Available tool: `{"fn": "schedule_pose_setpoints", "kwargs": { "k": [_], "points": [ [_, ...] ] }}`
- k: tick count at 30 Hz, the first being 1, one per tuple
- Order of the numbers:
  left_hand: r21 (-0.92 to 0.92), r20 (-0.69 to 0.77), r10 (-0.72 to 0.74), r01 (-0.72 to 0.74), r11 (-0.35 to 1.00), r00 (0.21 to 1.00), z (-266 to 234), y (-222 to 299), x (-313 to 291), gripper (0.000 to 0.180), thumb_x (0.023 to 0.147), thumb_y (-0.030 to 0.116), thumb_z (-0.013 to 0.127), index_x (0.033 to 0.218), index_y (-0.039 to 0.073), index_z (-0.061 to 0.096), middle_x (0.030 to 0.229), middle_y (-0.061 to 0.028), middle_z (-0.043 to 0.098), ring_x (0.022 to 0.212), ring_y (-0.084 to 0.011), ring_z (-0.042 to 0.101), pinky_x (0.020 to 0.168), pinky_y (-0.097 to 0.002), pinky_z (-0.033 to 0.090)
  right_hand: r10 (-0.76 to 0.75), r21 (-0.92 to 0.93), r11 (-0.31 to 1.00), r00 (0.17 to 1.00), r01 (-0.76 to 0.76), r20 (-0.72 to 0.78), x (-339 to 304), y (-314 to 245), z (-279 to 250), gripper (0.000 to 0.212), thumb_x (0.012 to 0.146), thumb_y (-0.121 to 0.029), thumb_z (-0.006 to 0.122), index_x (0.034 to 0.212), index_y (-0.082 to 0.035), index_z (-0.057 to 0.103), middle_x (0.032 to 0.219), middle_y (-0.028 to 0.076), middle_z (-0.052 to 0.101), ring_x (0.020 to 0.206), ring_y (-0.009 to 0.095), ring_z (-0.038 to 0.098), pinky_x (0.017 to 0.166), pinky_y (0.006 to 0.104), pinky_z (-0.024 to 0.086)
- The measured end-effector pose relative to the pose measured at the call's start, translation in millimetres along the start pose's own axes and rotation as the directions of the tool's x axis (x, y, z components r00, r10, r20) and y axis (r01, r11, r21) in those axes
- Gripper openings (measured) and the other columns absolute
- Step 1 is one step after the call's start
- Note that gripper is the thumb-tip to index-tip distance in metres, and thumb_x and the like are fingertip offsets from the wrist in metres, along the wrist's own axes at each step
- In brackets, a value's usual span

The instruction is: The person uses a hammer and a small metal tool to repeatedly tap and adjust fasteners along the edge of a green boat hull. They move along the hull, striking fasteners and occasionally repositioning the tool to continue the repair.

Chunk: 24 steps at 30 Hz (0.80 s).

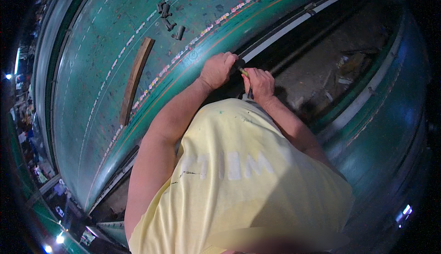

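Observation:
At the edge of a long green table [183, 60], my two hands meet close together in front of my body. My left hand [217, 71] is closed, its fingers and thumb at a small dark piece [239, 64] whose kind I cannot make out. Just to its right, my right hand [261, 85] is closed around a slim tool with a yellow-green part [244, 72]. The tool's end points at the dark piece. My fingers hide most of both things.
A wooden strip [137, 81] lies on the green table to the left. Several dark cylindrical pieces [180, 32] lie farther back. A white rail [289, 31] runs along the table's side. Beyond a gap with debris on the floor [317, 81], another green table [381, 121] stands at right.

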<state>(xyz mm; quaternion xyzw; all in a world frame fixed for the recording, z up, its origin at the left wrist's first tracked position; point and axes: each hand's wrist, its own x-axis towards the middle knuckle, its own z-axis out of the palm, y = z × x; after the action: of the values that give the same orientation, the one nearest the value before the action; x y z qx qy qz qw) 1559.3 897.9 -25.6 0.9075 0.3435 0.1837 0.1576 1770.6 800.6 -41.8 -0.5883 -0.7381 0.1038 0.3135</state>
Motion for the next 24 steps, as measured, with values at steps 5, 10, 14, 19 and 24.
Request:
{"fn": "schedule_pose_setpoints", "kwargs": {
  "k": [5, 10, 14, 19, 24],
  "points": [
    [-0.009, 0.028, 0.018, -0.018, 1.0, 0.999, -3.5, -0.2, 1.8, 0.034, 0.088, 0.01, 0.071, 0.12, 0.011, 0.061, 0.107, -0.0114, 0.067, 0.097, -0.0359, 0.07, 0.084, -0.0501, 0.057, 0.196, 0.16, 0.966, 0.978, -0.204, 0.065, -13.5, 3.5, 26.8, 0.024, 0.1, -0.025, 0.077, 0.113, -0.009, 0.067, 0.084, 0.015, 0.075, 0.072, 0.039, 0.075, 0.063, 0.0538, 0.056],
    [-0.035, 0.02, 0.011, -0.011, 0.999, 1.0, -1.2, -1.5, -1.7, 0.034, 0.087, 0.009, 0.07, 0.12, 0.009, 0.061, 0.107, -0.0135, 0.066, 0.096, -0.038, 0.069, 0.083, -0.0507, 0.057, 0.368, 0.508, 0.783, 0.926, -0.359, 0.088, -20.4, -4.2, 42.2, 0.019, 0.103, -0.019, 0.076, 0.113, -0.007, 0.065, 0.08, 0.018, 0.073, 0.07, 0.035, 0.076, 0.063, 0.0468, 0.057],
    [0.013, 0.082, -0.015, 0.014, 1.0, 0.997, -1.4, -1.7, -4.4, 0.036, 0.087, 0.011, 0.072, 0.122, 0.012, 0.062, 0.111, -0.0111, 0.067, 0.1, -0.0352, 0.07, 0.085, -0.0491, 0.057, 0.465, 0.575, 0.628, 0.845, -0.524, 0.263, -20.6, -12.4, 33.3, 0.013, 0.105, -0.015, 0.073, 0.109, -0.007, 0.063, 0.073, 0.007, 0.061, 0.065, 0.014, 0.058, 0.059, 0.0372, 0.047],
    [-0.026, 0.047, 0.008, -0.007, 1.0, 0.999, 0.4, -1.3, 0.4, 0.038, 0.084, 0.007, 0.072, 0.121, 0.01, 0.063, 0.108, -0.0132, 0.067, 0.1, -0.037, 0.07, 0.087, -0.0505, 0.057, 0.481, 0.697, 0.452, 0.81, -0.557, 0.335, -19.1, -5.3, 35.9, 0.01, 0.107, -0.011, 0.07, 0.105, -0.006, 0.062, 0.072, 0.001, 0.055, 0.067, 0.011, 0.048, 0.058, 0.0336, 0.039],
    [-0.004, 0.006, -0.001, 0.001, 1.0, 1.0, 1.8, 0.2, -0.2, 0.037, 0.087, 0.006, 0.071, 0.122, 0.01, 0.061, 0.108, -0.0137, 0.068, 0.099, -0.0384, 0.07, 0.086, -0.0519, 0.057, 0.049, 0.366, -0.719, 0.483, -0.591, 0.874, -2.7, 12.2, 21.2, 0.025, 0.111, -0.034, 0.067, 0.105, -0.01, 0.063, 0.064, -0.008, 0.038, 0.053, 0.007, 0.033, 0.049, 0.0291, 0.028]
  ]
}}
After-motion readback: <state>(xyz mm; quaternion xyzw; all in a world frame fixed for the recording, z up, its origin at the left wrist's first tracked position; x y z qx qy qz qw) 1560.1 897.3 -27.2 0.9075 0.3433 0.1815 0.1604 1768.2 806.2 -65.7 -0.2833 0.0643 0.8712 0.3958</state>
